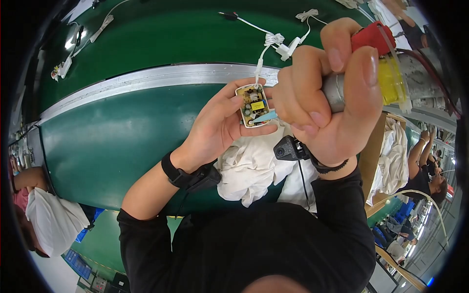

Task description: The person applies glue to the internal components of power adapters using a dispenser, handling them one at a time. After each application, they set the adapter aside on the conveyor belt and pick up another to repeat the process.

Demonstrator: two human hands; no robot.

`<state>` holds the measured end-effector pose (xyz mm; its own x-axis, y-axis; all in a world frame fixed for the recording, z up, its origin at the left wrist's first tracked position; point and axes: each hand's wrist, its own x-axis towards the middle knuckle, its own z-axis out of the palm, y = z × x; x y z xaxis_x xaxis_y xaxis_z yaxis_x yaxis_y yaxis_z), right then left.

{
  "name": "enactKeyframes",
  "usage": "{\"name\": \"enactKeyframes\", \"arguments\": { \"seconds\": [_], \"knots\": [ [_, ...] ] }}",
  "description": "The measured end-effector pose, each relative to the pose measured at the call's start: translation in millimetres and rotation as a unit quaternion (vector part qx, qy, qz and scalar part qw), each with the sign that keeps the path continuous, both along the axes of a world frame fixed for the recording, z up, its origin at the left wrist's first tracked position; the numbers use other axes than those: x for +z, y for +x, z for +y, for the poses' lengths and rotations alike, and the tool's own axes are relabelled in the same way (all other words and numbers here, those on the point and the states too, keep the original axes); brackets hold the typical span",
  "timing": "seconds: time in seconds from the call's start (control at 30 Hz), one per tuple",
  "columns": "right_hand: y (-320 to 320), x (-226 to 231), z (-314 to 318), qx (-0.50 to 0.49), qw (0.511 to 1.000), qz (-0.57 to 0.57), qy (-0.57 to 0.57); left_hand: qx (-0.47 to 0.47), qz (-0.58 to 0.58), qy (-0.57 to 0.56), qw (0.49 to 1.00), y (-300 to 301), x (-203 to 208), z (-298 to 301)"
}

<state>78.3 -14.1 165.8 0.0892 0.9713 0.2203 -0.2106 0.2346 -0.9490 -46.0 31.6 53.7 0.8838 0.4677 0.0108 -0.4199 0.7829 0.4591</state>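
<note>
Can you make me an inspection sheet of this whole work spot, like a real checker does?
Surface: green worktop, silver rail across it.
Things in hand: circuit board in an open white case; grey cylindrical tool with a yellow band; blue tapered tip at the board, contact unclear.
Clutter: crumpled white cloth by the forearms.
Hands: left hand cradles the case; right hand grips the tool.
Cables: white cable runs from the case to a tied bundle.
Surroundings: person at left; person at right.
</note>
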Motion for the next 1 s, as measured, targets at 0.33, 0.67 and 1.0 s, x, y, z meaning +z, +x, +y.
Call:
{"name": "enactKeyframes", "arguments": {
  "seconds": [0.33, 0.67, 1.0],
  "knots": [
    [-13.9, 20.4, -1.8, -0.097, 0.991, -0.07, -0.058, -0.001, 0.031, 0.02, 0.999, 4.1, 0.9, 4.1],
    [6.1, 3.8, 4.8, -0.068, 0.997, 0.002, 0.022, 0.146, 0.128, 0.263, 0.945, 53.6, 40.2, 93.5],
    [5.8, 1.2, 7.9, -0.053, 0.998, 0.025, 0.033, 0.167, 0.408, 0.803, 0.401, 57.1, -40.2, 140.9]
  ]
}}
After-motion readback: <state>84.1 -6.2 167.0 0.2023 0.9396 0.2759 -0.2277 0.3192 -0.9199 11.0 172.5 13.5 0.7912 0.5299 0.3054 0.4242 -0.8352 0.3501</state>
